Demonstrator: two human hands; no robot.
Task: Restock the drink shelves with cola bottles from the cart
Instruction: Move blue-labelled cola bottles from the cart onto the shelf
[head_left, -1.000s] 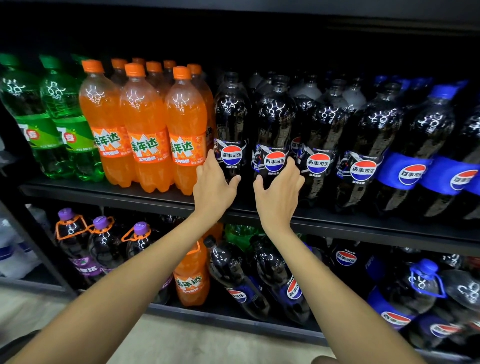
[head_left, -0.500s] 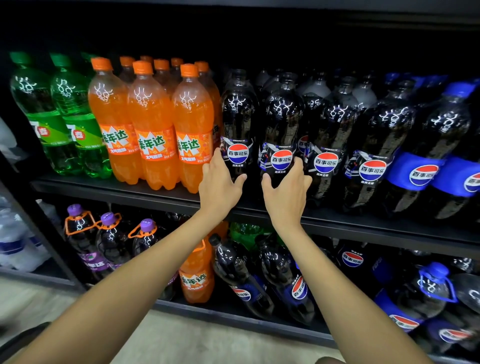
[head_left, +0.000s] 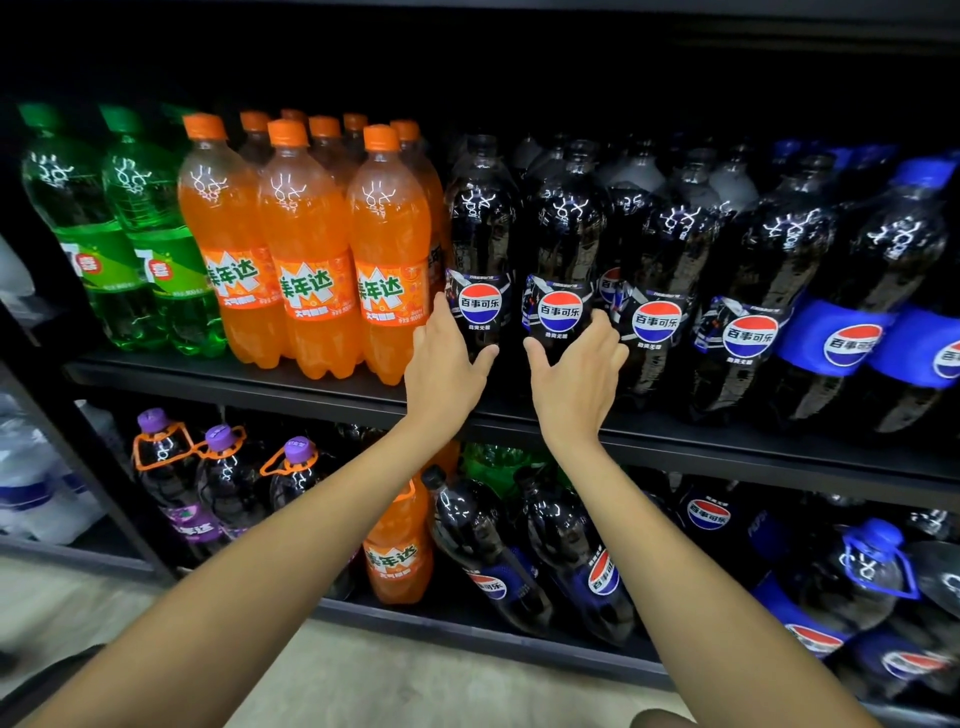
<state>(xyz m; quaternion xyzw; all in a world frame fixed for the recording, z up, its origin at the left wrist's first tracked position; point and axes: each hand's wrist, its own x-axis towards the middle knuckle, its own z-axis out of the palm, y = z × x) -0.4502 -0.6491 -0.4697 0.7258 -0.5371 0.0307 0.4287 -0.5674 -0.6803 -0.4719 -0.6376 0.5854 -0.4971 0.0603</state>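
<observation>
Two cola bottles with black labels stand side by side at the front of the upper shelf (head_left: 260, 373). My left hand (head_left: 445, 366) grips the lower body of the left cola bottle (head_left: 480, 228), thumb on its right side. My right hand (head_left: 577, 370) grips the lower body of the right cola bottle (head_left: 565, 234) the same way. Both bottles are upright and their bases are hidden behind my hands. The cart is out of view.
Orange soda bottles (head_left: 311, 249) stand just left of my hands, and green soda bottles (head_left: 130, 218) beyond them. More black-label cola (head_left: 675, 249) and blue-label cola (head_left: 883, 291) fill the right. The lower shelf holds purple-capped bottles (head_left: 223, 483), an orange bottle and leaning cola bottles (head_left: 483, 551).
Both hands keep hold of the same two cola bottles. The view has drifted slightly, so the shelf sits a little further right in frame.
</observation>
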